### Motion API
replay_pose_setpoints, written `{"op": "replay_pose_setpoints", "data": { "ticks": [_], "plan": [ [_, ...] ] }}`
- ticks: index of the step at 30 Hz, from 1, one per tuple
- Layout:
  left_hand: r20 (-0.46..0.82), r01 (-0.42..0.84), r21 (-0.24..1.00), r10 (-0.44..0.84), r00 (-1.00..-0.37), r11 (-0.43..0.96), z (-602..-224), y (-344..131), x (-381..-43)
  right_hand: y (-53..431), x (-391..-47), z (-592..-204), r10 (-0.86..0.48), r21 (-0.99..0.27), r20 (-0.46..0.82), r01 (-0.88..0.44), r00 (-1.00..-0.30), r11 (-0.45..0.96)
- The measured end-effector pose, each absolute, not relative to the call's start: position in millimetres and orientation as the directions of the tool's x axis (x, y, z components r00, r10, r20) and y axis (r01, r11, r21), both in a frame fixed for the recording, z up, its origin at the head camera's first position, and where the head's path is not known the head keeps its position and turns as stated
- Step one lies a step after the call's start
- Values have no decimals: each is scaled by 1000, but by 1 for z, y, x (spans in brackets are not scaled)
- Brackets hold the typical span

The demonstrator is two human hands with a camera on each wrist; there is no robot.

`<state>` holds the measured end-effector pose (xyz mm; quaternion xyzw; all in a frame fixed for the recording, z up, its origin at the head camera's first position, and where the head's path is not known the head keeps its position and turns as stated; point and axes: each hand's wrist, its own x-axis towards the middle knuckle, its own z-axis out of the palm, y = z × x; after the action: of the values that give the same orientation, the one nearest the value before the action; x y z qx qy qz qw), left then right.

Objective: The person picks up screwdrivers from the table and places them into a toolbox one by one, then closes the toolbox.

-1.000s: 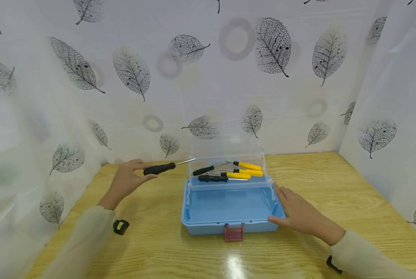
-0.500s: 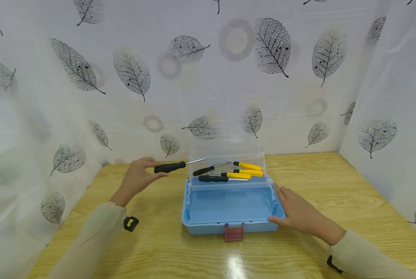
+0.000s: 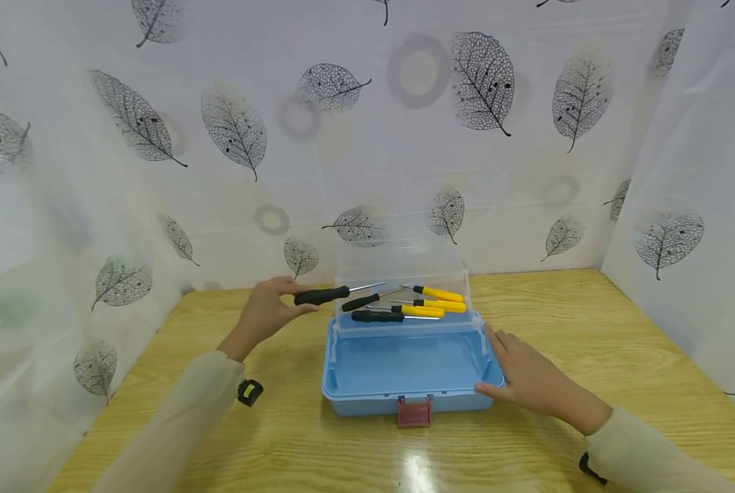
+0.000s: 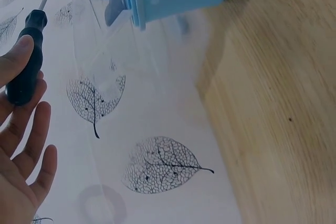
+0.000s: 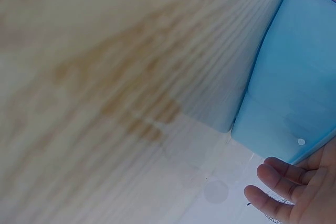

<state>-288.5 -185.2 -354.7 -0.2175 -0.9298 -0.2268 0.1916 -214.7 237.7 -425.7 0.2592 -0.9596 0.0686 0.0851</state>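
My left hand (image 3: pixel 265 311) pinches a screwdriver by its black handle (image 3: pixel 322 296), the shaft pointing right over the clear plastic section. Thumb and fingertips hold that screwdriver (image 4: pixel 29 61) in the left wrist view too. A light blue toolbox (image 3: pixel 367 405) stands in the middle with its lid raised and its blue compartment bare. Behind the compartment, several screwdrivers with black handles (image 3: pixel 376 316) and yellow handles (image 3: pixel 444 294) lie in the clear section. My right hand (image 3: pixel 536 376) rests along the box's right side, thumb at the front corner; its fingers (image 5: pixel 278 179) look extended in the right wrist view.
A pink latch (image 3: pixel 414 412) hangs from the box's front. The wooden table (image 3: pixel 281 438) extends around the box. Leaf-printed sheeting (image 3: pixel 367 150) closes off the back and both sides. A black device (image 3: pixel 250 392) shows at the left sleeve, another (image 3: pixel 591 470) at the right.
The left hand has moved right with the screwdriver, bringing the tip over the clear section of the toolbox. The right hand has stayed on the box.
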Motion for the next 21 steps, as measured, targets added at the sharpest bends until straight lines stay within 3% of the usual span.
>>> {"op": "replay_pose_setpoints", "data": {
  "ticks": [8,21],
  "plan": [
    [475,536,332,354,-806,776,-355,-171,-294,238,-215,-425,-481,-84,201,-504,-853,860],
    [401,506,398,350,-846,765,-356,-154,-300,237,-215,-426,-486,-64,214,-508,-847,859]
  ]
}}
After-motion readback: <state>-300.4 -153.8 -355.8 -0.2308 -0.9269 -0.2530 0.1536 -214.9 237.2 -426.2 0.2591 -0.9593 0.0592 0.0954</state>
